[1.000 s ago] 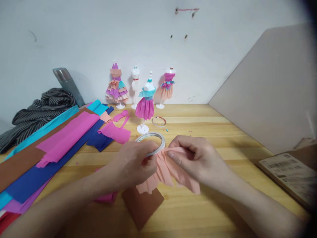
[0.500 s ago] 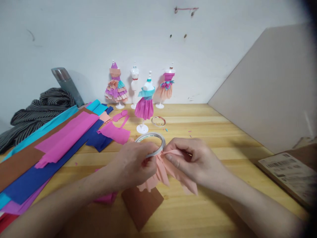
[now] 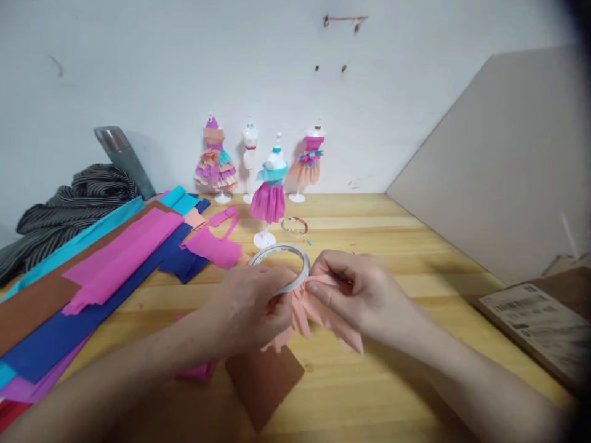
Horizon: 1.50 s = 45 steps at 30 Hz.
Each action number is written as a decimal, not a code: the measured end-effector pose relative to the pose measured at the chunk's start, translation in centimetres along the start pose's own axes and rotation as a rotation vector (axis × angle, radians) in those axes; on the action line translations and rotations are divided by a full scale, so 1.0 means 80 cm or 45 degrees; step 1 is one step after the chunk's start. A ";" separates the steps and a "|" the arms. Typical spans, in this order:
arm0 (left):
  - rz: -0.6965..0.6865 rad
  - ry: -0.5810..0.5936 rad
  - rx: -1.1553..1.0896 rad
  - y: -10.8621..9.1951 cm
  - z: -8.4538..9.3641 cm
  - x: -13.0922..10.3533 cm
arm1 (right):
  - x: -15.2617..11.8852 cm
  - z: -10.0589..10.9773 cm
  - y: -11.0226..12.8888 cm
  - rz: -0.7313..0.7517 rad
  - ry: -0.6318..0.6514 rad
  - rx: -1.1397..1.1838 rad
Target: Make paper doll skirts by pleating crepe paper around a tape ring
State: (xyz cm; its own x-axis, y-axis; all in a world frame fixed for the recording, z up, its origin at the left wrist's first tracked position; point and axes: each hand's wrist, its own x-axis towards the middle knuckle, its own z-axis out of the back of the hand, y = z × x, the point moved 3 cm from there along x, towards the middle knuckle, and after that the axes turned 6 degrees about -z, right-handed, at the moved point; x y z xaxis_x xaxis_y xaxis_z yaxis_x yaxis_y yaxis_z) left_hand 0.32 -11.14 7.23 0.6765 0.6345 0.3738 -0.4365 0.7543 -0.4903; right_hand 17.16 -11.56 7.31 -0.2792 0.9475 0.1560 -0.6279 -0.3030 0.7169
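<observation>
My left hand [image 3: 258,304] is closed around the lower edge of a tape roll [image 3: 302,261] and the gathered part of a peach crepe paper strip [image 3: 300,317]. Between the thumb and fingers of my right hand [image 3: 353,295], the free end of that same strip is pinched, close to the roll. Pleats in the paper hang below both hands, above the table. Beneath them lies a brown paper square [image 3: 265,384]. Just beyond the roll stands a small white dress form [image 3: 276,160] in a teal top and a magenta skirt.
Three more dress forms [image 3: 215,157] stand by the wall. A second tape ring [image 3: 294,226] lies behind the hands. Coloured crepe paper sheets [image 3: 124,258], a striped cloth [image 3: 78,197] and a bottle [image 3: 124,160] are at left. A cardboard parcel [image 3: 540,320] sits at right.
Both hands remain closed on the peach paper. The tape roll has tilted slightly, and the hanging pleats have shifted a little upward and to the left.
</observation>
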 end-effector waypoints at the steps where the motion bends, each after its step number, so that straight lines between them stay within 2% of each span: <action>1: 0.002 -0.006 0.007 0.000 0.000 0.000 | 0.001 0.000 0.000 0.010 0.001 -0.002; 14: -0.040 -0.041 0.139 -0.001 -0.002 -0.003 | 0.003 0.001 -0.001 -0.025 -0.007 0.018; 16: -0.086 -0.052 0.201 0.002 -0.004 -0.003 | 0.005 0.000 -0.003 -0.055 0.003 0.033; 21: -0.333 -0.056 0.400 0.004 -0.008 -0.002 | 0.012 -0.004 -0.013 -0.126 0.063 0.110; 23: -0.354 -0.045 0.380 0.005 -0.006 0.000 | 0.015 -0.007 -0.018 -0.138 0.086 0.127; 25: -0.267 0.003 0.234 0.009 -0.003 0.003 | 0.018 -0.009 -0.021 -0.141 0.094 0.134; 29: 0.044 0.092 -0.206 0.021 0.002 0.009 | 0.023 -0.005 -0.020 -0.157 0.147 0.225; 34: 0.219 0.179 -0.600 0.035 0.004 0.013 | 0.026 0.008 -0.022 -0.216 0.342 0.417; 37: 0.247 0.241 -0.656 0.038 0.007 0.013 | 0.027 0.011 -0.033 -0.264 0.519 0.583; 40: 0.227 0.273 -0.598 0.039 0.010 0.012 | 0.029 0.013 -0.042 -0.313 0.620 0.685; 42: 0.195 0.275 -0.560 0.039 0.011 0.011 | 0.030 0.014 -0.042 -0.312 0.641 0.695; 45: 0.149 0.295 -0.540 0.041 0.010 0.009 | 0.031 0.014 -0.034 -0.253 0.583 0.624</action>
State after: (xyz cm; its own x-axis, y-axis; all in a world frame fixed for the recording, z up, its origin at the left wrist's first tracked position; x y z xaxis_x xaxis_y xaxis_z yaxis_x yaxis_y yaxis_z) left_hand -1.12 -8.10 6.55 0.7723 0.6206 0.1357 -0.2704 0.5144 -0.8138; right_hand 18.95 -8.25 6.52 -0.5389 0.8090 -0.2348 -0.3288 0.0547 0.9428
